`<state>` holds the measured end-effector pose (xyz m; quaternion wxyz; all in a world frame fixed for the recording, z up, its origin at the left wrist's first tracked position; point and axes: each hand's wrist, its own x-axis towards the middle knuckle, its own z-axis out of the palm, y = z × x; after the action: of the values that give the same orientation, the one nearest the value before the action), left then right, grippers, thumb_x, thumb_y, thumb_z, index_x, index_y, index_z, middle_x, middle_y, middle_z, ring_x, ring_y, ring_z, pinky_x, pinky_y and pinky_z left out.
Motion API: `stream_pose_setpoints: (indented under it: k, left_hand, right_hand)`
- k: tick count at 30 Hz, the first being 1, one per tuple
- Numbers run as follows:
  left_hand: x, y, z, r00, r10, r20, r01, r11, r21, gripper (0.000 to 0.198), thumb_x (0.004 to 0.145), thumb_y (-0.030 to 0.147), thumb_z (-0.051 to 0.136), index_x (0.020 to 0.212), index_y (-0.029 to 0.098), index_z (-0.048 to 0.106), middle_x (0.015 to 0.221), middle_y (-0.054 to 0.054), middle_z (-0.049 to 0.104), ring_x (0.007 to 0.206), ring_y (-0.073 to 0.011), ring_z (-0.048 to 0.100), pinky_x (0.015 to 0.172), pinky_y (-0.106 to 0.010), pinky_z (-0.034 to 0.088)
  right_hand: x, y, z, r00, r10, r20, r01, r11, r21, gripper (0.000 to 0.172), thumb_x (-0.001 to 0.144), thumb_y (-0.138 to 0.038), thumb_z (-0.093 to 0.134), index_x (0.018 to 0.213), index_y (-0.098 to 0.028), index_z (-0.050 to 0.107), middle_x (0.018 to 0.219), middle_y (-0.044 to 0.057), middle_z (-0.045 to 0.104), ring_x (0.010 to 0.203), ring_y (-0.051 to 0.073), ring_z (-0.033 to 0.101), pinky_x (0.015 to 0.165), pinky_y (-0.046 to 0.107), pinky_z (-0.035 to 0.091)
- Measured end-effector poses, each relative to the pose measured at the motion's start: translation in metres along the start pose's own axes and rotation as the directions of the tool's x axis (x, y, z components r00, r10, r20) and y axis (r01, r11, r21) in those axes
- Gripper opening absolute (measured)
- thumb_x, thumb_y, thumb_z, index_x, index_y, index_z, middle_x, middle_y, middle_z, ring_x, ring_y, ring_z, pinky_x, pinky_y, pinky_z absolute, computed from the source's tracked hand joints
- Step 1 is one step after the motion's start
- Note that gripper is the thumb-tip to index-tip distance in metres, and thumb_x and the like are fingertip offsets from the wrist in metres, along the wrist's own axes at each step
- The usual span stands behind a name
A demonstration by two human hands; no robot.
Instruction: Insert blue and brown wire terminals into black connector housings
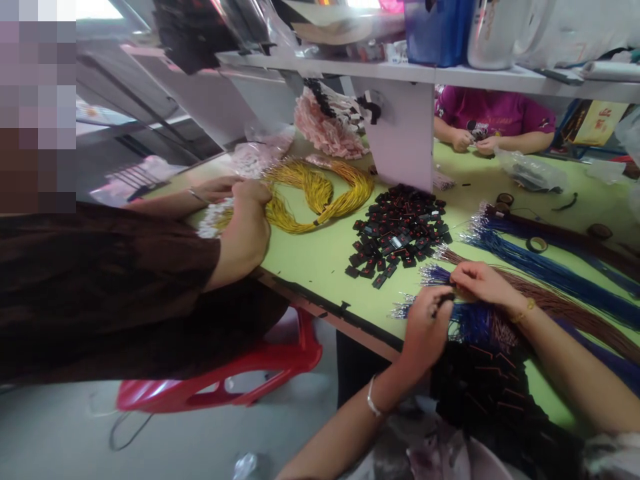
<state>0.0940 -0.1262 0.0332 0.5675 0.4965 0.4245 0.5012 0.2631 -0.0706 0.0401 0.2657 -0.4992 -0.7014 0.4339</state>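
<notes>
My left hand (pixel 425 330) is closed around a small black connector (pixel 443 301), held upright over the near table edge. My right hand (pixel 480 285) is pinched at the bundle of purple wires (pixel 434 275); whatever lies between its fingertips is hidden. Blue wires (pixel 473 323) with bare metal terminals lie under and beside both hands. Just beyond them, a heap of black connectors (pixel 400 230) with red marks covers part of the green table (pixel 305 257). More black pieces with red strips (pixel 485 380) are gathered below my hands, near my lap.
Brown wires (pixel 555 293) and dark blue wires (pixel 530 250) stretch to the right, near a tape roll (pixel 537 245). At left a co-worker's hands (pixel 250 193) touch yellow wires (pixel 320 190). Another person (pixel 493 120) sits opposite. A red stool (pixel 225 377) stands below; a shelf (pixel 350 65) hangs overhead.
</notes>
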Motion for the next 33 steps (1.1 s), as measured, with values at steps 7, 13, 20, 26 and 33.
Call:
stream_pose_setpoints:
  k: [7,13,20,26,33]
  left_hand:
    - [-0.045,0.009,0.056,0.697,0.253,0.671,-0.433,0.894,0.113,0.047,0.071,0.053,0.067,0.102,0.018,0.068,0.089,-0.013,0.067,0.091,-0.0293,0.06,0.084,-0.038,0.045]
    - [-0.035,0.017,0.027,0.691,0.327,0.644,-0.506,0.856,0.108,0.042,0.072,0.047,0.069,0.105,0.022,0.068,0.099,-0.013,0.069,0.097,-0.0293,0.061,0.086,-0.037,0.044]
    - [0.033,-0.007,-0.09,0.943,0.307,-0.132,-0.129,0.7,0.703,0.018,0.08,0.028,0.059,0.093,0.021,0.069,0.096,-0.013,0.065,0.096,-0.0299,0.054,0.095,-0.042,0.033]
    - [0.056,-0.022,-0.118,0.992,0.123,0.012,-0.053,0.335,0.941,0.012,0.081,0.019,0.051,0.086,0.019,0.062,0.089,-0.01,0.062,0.086,-0.0249,0.053,0.079,-0.035,0.039]
    - [0.05,-0.018,-0.128,0.987,0.151,-0.055,-0.028,0.5,0.866,0.023,0.072,0.016,0.061,0.095,0.021,0.06,0.087,-0.005,0.057,0.083,-0.0204,0.053,0.075,-0.034,0.042]
  right_hand:
    - [0.01,-0.009,0.021,0.98,-0.031,0.198,0.065,0.983,-0.171,0.012,0.079,-0.026,0.057,0.073,-0.016,0.057,0.063,-0.003,0.054,0.056,0.009,0.044,0.055,0.02,0.033]
    - [0.006,0.006,0.046,0.986,-0.074,0.152,0.138,0.87,-0.474,0.008,0.079,-0.02,0.058,0.072,-0.018,0.057,0.072,-0.001,0.057,0.065,0.011,0.047,0.06,0.021,0.031]
    - [-0.002,-0.001,0.047,0.975,-0.091,0.202,0.202,0.74,-0.642,0.009,0.086,-0.021,0.05,0.082,-0.017,0.058,0.083,0.007,0.061,0.077,0.017,0.054,0.067,0.025,0.034]
    - [-0.002,-0.007,0.046,0.964,-0.056,0.26,0.232,0.653,-0.721,0.013,0.089,-0.017,0.042,0.085,-0.016,0.054,0.084,0.008,0.062,0.075,0.017,0.055,0.067,0.026,0.032]
    - [0.0,-0.011,0.038,0.949,-0.05,0.311,0.262,0.674,-0.691,0.011,0.09,-0.025,0.045,0.084,-0.018,0.051,0.086,0.006,0.062,0.074,0.016,0.055,0.063,0.026,0.03]
